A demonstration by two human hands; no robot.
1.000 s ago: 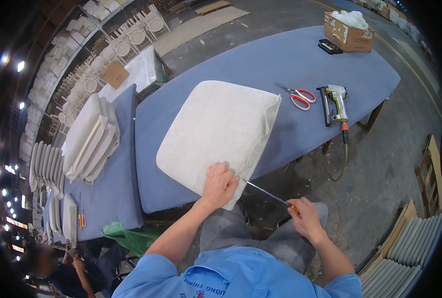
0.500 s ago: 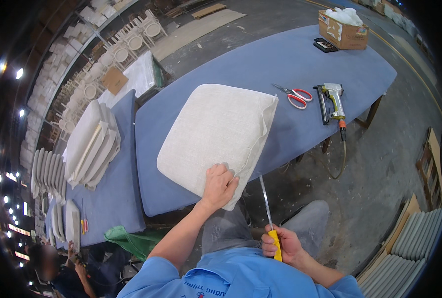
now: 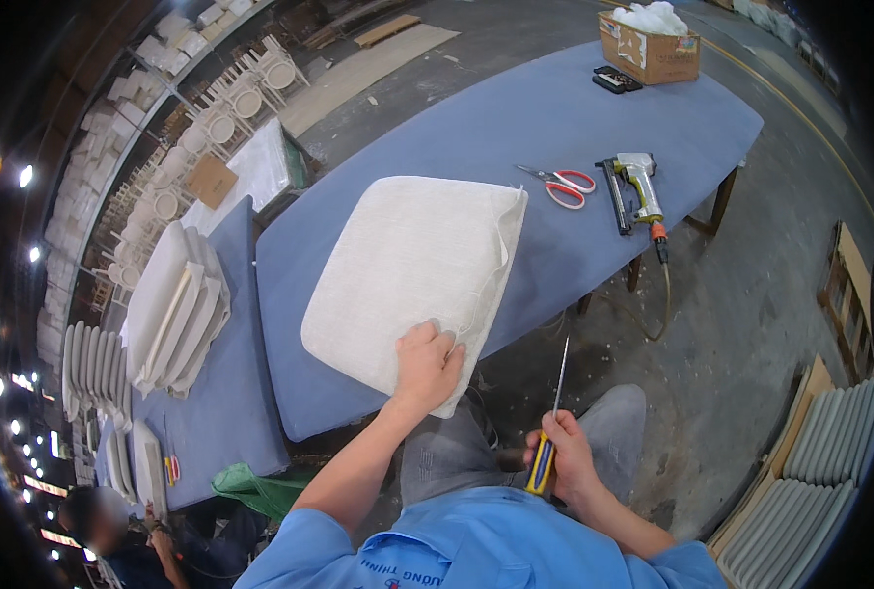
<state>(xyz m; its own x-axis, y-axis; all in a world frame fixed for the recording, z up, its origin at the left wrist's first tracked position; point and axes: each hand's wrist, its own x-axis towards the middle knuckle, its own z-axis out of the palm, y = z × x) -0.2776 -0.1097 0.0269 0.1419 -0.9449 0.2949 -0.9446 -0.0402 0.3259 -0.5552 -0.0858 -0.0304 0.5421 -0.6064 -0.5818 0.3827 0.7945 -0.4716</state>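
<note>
With the pale cushion [image 3: 408, 255] at frame centre, our left hand [image 3: 427, 365] pinches its lower corner; our right hand [image 3: 563, 454] grips a screwdriver [image 3: 541, 465]. The cushion overhangs the worktop [image 3: 437, 137], so a loosened hold could tip it; a slipping shaft could snag it.

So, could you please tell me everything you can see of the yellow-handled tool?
The yellow-handled tool has a slim, straight, metallic-looking shaft and a yellow handle with dark blue on it, seemingly plastic. The right hand grips the handle, partly covering it. The shaft points away from the person, its tip apart from the off-white cushion; the tip's exact shape is too small to tell.
</note>
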